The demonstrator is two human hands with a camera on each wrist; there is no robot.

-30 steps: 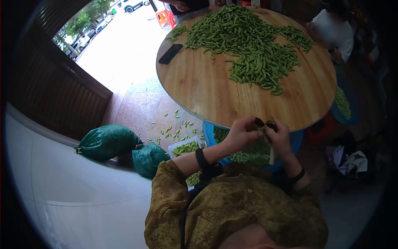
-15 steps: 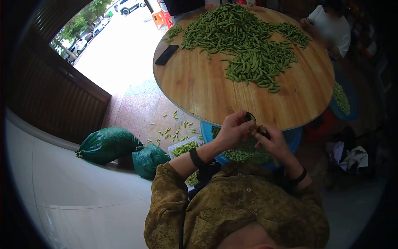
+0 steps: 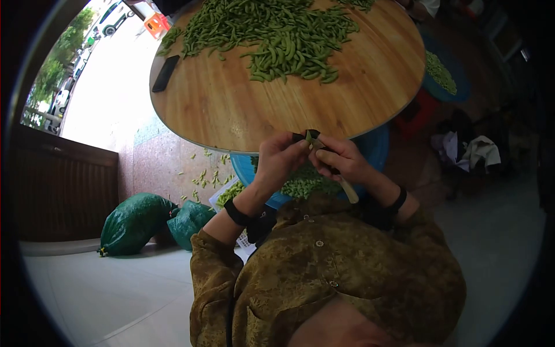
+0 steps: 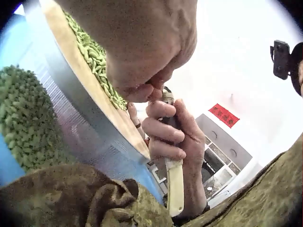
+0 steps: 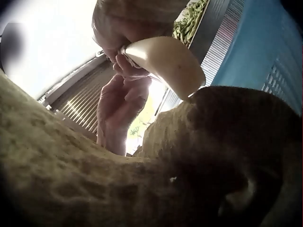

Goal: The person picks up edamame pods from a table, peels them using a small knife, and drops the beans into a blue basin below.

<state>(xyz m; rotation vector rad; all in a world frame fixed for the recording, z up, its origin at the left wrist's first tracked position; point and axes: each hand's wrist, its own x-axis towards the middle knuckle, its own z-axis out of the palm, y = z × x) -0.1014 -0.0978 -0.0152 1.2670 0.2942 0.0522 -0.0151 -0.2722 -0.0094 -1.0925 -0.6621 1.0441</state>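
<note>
- Judging by what lies where, we'd call shelling part done: loose beans already sit in the blue tub under the near edge of the surface.
- More beans show in the second tub, off to our right.
- Plenty left, we'd say: a big heap of pods covers the far part of the surface; strewn pods lie on the floor.
- Two green bags tied shut; we can't tell contents.
- Pod in work: between both hands, just off the near edge, above the tub. Looks not yet emptied.
- Left hand: fingers pinch that pod.
- Right hand: fingers curled round a pale-handled tool; its working end is hidden.
- Writing: red sign on the wall, dark characters, too small for us to read. We see no brands.
</note>
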